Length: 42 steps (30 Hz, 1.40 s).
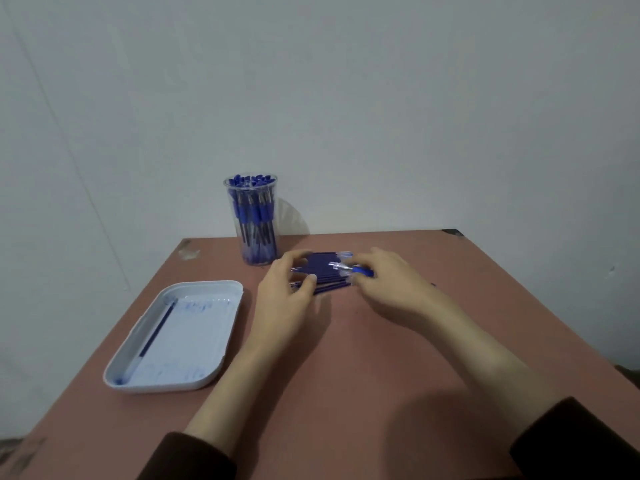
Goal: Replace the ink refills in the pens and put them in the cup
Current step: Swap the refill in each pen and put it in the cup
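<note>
A: Why is the left hand (287, 289) curled over the bundle of blue refills (320, 273)?

B: Likely steadying it while the right hand (388, 282) pinches a pen (360, 270) beside it.

A: And the cup (252, 220)?

B: Just beyond the left hand, full of pens. The white tray (207, 379), left of it, holds one spent refill (156, 332).

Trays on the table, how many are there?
1. The white tray sits on the table to the left of the left hand, with one blue refill lying in it.
</note>
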Each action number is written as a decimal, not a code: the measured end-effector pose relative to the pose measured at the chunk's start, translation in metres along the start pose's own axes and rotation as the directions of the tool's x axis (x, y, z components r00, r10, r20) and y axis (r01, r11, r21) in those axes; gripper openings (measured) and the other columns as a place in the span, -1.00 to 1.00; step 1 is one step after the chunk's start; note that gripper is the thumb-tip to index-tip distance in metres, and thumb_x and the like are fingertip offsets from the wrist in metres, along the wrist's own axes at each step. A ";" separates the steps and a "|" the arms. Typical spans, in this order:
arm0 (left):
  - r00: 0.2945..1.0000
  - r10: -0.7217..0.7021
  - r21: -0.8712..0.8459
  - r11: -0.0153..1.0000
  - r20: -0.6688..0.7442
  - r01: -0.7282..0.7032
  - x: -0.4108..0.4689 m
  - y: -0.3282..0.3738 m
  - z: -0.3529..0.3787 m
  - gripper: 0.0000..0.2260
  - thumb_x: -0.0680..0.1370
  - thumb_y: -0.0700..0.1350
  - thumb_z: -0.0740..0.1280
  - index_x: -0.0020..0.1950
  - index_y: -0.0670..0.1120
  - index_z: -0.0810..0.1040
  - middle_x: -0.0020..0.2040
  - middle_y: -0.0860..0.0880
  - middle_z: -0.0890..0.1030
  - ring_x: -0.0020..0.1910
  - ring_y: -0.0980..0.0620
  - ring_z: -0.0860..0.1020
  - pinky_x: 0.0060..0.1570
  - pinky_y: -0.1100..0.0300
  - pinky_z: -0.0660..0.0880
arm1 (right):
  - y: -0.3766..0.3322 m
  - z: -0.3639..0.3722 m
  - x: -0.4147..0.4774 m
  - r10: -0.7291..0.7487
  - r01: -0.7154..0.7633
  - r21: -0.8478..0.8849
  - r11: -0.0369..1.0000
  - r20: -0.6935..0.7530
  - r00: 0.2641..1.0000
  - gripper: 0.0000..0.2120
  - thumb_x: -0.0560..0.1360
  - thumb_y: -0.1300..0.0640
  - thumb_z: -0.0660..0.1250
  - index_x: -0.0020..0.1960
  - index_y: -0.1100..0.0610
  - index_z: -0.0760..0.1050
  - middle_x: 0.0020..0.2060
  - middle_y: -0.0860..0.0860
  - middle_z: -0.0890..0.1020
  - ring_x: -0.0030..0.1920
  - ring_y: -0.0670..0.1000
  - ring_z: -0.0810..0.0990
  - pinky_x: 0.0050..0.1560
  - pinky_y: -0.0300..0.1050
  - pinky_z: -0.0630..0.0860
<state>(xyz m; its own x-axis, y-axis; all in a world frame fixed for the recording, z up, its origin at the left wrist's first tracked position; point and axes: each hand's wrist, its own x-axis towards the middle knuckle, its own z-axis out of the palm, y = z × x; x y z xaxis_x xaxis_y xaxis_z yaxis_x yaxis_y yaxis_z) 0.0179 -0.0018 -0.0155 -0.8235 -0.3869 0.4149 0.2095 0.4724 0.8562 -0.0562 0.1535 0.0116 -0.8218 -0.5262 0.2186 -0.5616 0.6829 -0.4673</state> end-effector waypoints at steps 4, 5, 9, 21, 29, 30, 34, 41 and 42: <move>0.998 0.059 0.015 0.998 -0.015 -0.059 -0.004 -0.010 -0.004 -0.63 0.51 -0.37 0.25 0.26 -0.07 0.51 0.17 -0.03 0.57 -0.01 0.32 0.53 -0.05 0.51 0.42 | -0.015 0.025 0.004 -0.144 0.135 -0.113 0.984 -0.071 0.987 -0.74 0.55 -0.19 0.20 0.14 -0.17 0.56 0.02 -0.18 0.65 0.06 -0.02 0.57 -0.08 -0.09 0.40; 0.997 0.071 0.020 0.997 -0.012 -0.071 -0.006 -0.011 -0.004 -0.62 0.50 -0.38 0.24 0.25 -0.07 0.52 0.17 -0.02 0.57 0.00 0.34 0.53 -0.04 0.51 0.42 | -0.015 0.031 0.004 -0.164 0.153 -0.126 0.980 -0.089 0.982 -0.73 0.55 -0.21 0.19 0.13 -0.18 0.56 0.00 -0.18 0.66 0.04 -0.02 0.58 -0.10 -0.10 0.39; 0.995 0.090 0.065 0.994 0.044 -0.093 -0.007 -0.015 -0.008 -0.60 0.46 -0.40 0.23 0.17 -0.04 0.58 0.05 0.08 0.61 -0.01 0.42 0.50 -0.06 0.54 0.39 | -0.011 0.041 0.000 -0.216 0.191 -0.191 0.963 -0.124 0.968 -0.68 0.53 -0.26 0.16 0.14 -0.19 0.56 -0.08 -0.10 0.69 -0.02 0.03 0.60 -0.17 -0.08 0.38; 0.996 0.032 0.062 0.997 0.078 -0.037 -0.003 -0.021 -0.011 -0.82 0.52 -0.25 0.35 0.03 -0.04 0.67 -0.08 0.13 0.67 -0.11 0.23 0.61 -0.03 0.34 0.51 | -0.011 0.036 -0.005 -0.241 0.202 -0.245 0.948 -0.142 0.960 -0.67 0.53 -0.29 0.12 0.16 -0.27 0.55 -0.09 -0.11 0.69 -0.04 0.01 0.59 -0.23 -0.12 0.22; 0.997 0.003 0.020 1.000 0.077 -0.004 -0.003 -0.019 -0.013 -0.83 0.49 -0.28 0.38 -0.03 -0.03 0.67 -0.14 0.08 0.67 -0.26 0.19 0.61 -0.14 0.40 0.50 | -0.009 0.034 -0.008 -0.190 0.156 -0.216 0.964 -0.147 0.971 -0.66 0.47 -0.34 0.17 0.15 -0.29 0.55 -0.11 -0.11 0.69 -0.06 0.01 0.59 -0.22 -0.12 0.28; 0.998 0.000 0.028 1.000 0.070 -0.002 -0.004 -0.018 -0.014 -0.82 0.49 -0.28 0.38 -0.04 -0.02 0.66 -0.15 0.10 0.67 -0.27 0.19 0.61 -0.13 0.38 0.51 | -0.008 0.035 -0.007 -0.174 0.142 -0.216 0.966 -0.135 0.976 -0.66 0.45 -0.34 0.20 0.14 -0.27 0.55 -0.10 -0.10 0.68 -0.05 0.02 0.59 -0.20 -0.11 0.30; 1.000 -0.013 0.089 0.996 0.027 0.011 -0.003 -0.019 -0.014 -0.83 0.50 -0.26 0.38 -0.03 -0.02 0.68 -0.16 0.14 0.65 -0.26 0.20 0.60 -0.10 0.30 0.54 | 0.003 0.031 -0.004 -0.053 0.031 -0.269 0.963 -0.077 0.996 -0.74 0.49 -0.06 0.28 0.18 -0.19 0.48 -0.04 -0.04 0.66 0.04 0.12 0.57 -0.11 -0.07 0.33; 0.944 -0.036 0.219 0.975 0.328 -0.039 -0.008 -0.014 -0.012 -0.87 0.49 -0.17 0.39 -0.08 0.00 0.71 -0.25 0.18 0.66 -0.27 0.30 0.54 -0.12 0.40 0.44 | 0.015 0.026 0.002 0.056 -0.014 0.198 0.980 -0.211 0.976 -0.80 0.45 0.24 0.35 -0.13 -0.05 0.42 -0.35 -0.11 0.60 -0.28 -0.08 0.55 -0.23 -0.21 0.42; 0.929 -0.044 0.247 0.968 0.366 -0.052 -0.009 -0.014 -0.012 -0.87 0.48 -0.16 0.39 -0.08 0.02 0.71 -0.21 0.15 0.68 -0.24 0.29 0.55 -0.08 0.35 0.47 | 0.012 0.026 0.002 0.047 0.012 0.267 0.964 -0.214 0.976 -0.77 0.44 0.23 0.39 -0.16 -0.07 0.44 -0.34 -0.15 0.60 -0.31 -0.16 0.54 -0.26 -0.32 0.41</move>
<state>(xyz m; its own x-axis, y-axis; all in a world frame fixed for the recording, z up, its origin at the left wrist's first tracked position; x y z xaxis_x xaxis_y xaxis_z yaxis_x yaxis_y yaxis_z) 0.0280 -0.0146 -0.0278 -0.9677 -0.0900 0.2356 0.1153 0.6728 0.7308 -0.0622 0.1474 -0.0157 -0.8488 -0.3732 0.3746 -0.5255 0.5165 -0.6761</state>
